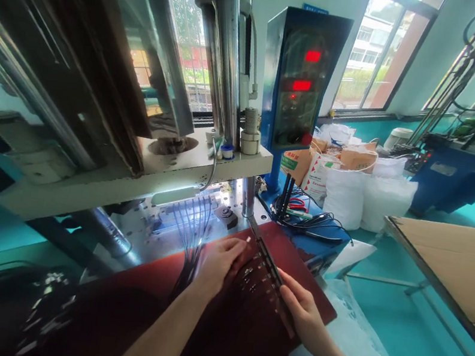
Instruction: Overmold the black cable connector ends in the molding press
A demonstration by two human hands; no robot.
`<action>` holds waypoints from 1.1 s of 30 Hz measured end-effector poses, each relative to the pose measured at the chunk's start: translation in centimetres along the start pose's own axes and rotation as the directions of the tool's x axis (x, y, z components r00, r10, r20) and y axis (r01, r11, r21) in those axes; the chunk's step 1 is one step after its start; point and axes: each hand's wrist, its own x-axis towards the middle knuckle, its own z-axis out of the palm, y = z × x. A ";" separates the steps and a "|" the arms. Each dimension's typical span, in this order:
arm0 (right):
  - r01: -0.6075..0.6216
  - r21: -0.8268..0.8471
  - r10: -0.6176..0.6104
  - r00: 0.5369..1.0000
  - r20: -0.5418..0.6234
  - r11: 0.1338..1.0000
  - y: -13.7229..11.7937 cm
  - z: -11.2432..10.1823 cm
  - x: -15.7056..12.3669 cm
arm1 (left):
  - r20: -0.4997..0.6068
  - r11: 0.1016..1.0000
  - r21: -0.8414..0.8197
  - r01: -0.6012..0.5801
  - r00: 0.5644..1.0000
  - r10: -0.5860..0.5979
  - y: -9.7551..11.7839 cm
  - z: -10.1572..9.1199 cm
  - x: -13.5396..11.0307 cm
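My left hand [219,263] is over the dark red work board [130,300], its fingers pinched together. A small pale, shiny piece [248,240] shows at the fingertips, too small to name. My right hand [302,305] grips a long, narrow dark metal bar [268,257] that lies slanted across the board. Several small shiny metal pieces [250,277] are scattered between the hands. Left of my left hand, a bundle of thin dark cables [190,255] runs over the board's edge toward the lit machine bed.
A press with steel columns [225,36] towers at the left. Behind the board stand a blue control box [301,85] with red displays and a blue stand with black cables [320,225] and red-handled scissors [297,204]. White sacks [344,196] and a cardboard-topped table [456,257] are to the right.
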 end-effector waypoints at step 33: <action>0.150 -0.989 0.103 0.983 0.151 0.011 -3.2 -0.4 1.6 | -0.349 0.773 0.603 -0.198 0.805 0.479 1.4 -8.7 2.2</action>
